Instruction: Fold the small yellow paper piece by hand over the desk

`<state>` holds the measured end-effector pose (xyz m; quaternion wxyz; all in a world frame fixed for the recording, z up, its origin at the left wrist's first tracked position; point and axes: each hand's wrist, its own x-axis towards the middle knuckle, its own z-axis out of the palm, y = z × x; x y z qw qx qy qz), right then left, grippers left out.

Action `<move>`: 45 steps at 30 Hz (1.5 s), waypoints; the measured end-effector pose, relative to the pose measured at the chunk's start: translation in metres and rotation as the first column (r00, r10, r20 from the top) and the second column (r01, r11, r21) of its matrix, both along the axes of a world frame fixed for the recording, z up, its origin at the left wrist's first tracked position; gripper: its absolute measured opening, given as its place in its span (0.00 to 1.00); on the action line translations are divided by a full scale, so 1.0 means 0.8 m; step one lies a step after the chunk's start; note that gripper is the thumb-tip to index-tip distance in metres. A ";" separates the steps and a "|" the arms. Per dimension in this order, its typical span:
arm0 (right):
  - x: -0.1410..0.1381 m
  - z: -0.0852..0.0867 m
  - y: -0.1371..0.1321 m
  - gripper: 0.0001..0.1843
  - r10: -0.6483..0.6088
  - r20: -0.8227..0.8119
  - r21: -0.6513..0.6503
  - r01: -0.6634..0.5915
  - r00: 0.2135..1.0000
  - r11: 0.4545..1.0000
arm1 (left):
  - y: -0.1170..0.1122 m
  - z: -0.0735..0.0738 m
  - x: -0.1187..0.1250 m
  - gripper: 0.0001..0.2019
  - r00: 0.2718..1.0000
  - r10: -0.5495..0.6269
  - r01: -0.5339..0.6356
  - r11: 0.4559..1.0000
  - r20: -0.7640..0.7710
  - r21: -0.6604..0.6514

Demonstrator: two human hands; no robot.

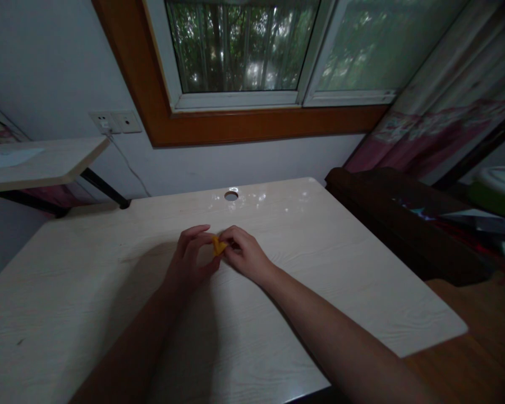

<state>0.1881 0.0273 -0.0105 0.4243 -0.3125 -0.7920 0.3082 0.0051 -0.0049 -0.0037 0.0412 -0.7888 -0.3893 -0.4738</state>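
Note:
Between my two hands, over the middle of the desk, is a small yellow folded piece (217,246) that looks like paper. My left hand (192,255) grips its left side between thumb and fingertips, with the other fingers curved above. On the right side, my right hand (240,249) pinches the piece with thumb and index finger. The fingertips hide part of its edges, so its full shape is not clear.
The pale wood-grain desk (328,297) has a round cable hole (231,196) near its back edge. At the left stands a raised shelf (46,163) on black legs (107,188). Dark furniture (387,224) with items on it sits beyond the right edge. A window (244,50) is behind.

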 end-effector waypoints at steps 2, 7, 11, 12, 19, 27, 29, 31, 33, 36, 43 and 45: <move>-0.001 -0.002 -0.001 0.14 -0.004 0.001 -0.009 0.004 1.000 1.000 | 0.000 0.000 -0.001 0.23 1.000 -0.015 0.015 1.000 0.011 0.005; 0.000 -0.004 -0.001 0.13 -0.027 -0.015 -0.053 0.026 1.000 0.998 | 0.001 0.001 -0.002 0.20 1.000 -0.031 0.031 0.999 0.000 0.009; 0.001 -0.003 -0.001 0.10 -0.036 -0.026 -0.083 0.033 0.999 0.996 | 0.003 0.001 -0.004 0.15 1.000 -0.009 0.009 1.000 -0.018 -0.002; 0.001 -0.003 -0.001 0.10 -0.038 -0.031 -0.088 0.035 0.999 0.995 | 0.004 0.000 -0.004 0.15 1.000 -0.005 0.005 1.000 -0.017 -0.006; 0.002 0.001 -0.002 0.12 0.001 -0.056 -0.067 -0.005 0.998 0.998 | 0.004 0.003 -0.004 0.13 1.000 0.004 -0.004 1.000 -0.020 -0.002; 0.002 0.000 -0.002 0.13 0.010 -0.093 -0.110 -0.020 0.996 0.994 | 0.002 0.006 -0.002 0.11 1.000 -0.001 0.001 1.000 -0.009 -0.001; 0.002 -0.001 -0.002 0.12 0.012 -0.099 -0.139 -0.026 0.995 0.990 | 0.002 0.007 -0.001 0.10 1.000 0.000 0.000 1.000 -0.010 -0.005; 0.002 -0.002 -0.001 0.11 0.013 -0.110 -0.159 -0.030 0.994 0.987 | 0.001 0.007 -0.001 0.10 1.000 0.001 -0.001 1.000 -0.011 -0.007; 0.001 -0.004 -0.001 0.12 0.010 -0.124 -0.184 -0.033 0.992 0.982 | 0.001 0.007 -0.001 0.09 1.000 0.007 -0.007 1.000 -0.004 -0.011; 0.000 -0.007 0.000 0.13 0.011 -0.163 -0.250 -0.052 0.987 0.967 | 0.002 0.007 -0.002 0.09 1.000 0.008 -0.008 1.000 0.015 -0.010; -0.002 -0.010 0.002 0.11 0.014 -0.204 -0.271 -0.070 0.979 0.960 | 0.004 0.005 -0.003 0.10 0.999 -0.005 0.005 1.000 0.037 -0.006; -0.001 -0.010 0.002 0.09 0.019 -0.212 -0.296 -0.082 0.977 0.952 | 0.004 0.004 -0.003 0.10 0.999 -0.005 0.006 1.000 0.044 -0.016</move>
